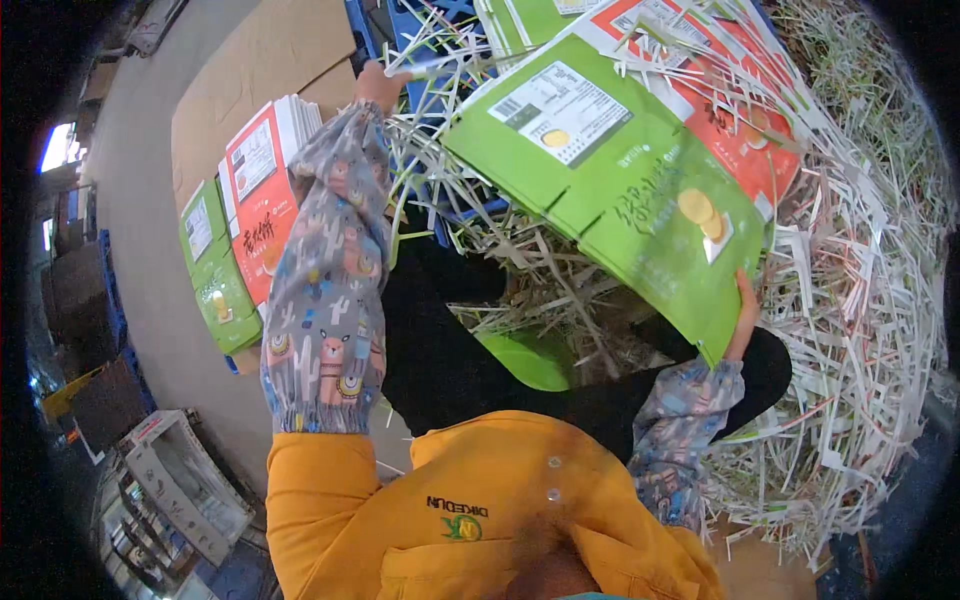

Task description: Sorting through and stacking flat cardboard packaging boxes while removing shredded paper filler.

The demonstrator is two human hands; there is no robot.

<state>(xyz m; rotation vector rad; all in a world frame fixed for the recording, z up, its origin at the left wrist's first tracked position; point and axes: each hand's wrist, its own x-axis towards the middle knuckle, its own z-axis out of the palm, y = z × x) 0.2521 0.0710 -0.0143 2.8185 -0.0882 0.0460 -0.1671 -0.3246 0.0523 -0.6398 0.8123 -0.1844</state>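
A person in a yellow jacket and grey patterned sleeve covers looks down at a heap of paper scraps. The right hand [743,318] is closed on the lower edge of a large flat green carton sheet [620,190], thumb side against the card, holding it tilted above the scraps. The sheet carries a white label and pictures of round yellow items. Just behind it, farther from the body, lies a red and white carton sheet [740,120], partly covered by the green one and by loose strips.

The left hand [380,85] is stretched far forward and pinches the end of a long white paper strip [450,62]; the fingers are closed around it. Under that hand is a blue plastic crate [400,30] tangled with strips.

A deep pile of white and pale green paper strips [850,280] spreads to the right of the right hand and between both hands. To the left of the left arm, on the floor, sits a stack of flat red and green cartons [250,210] beside a brown cardboard sheet [260,70].
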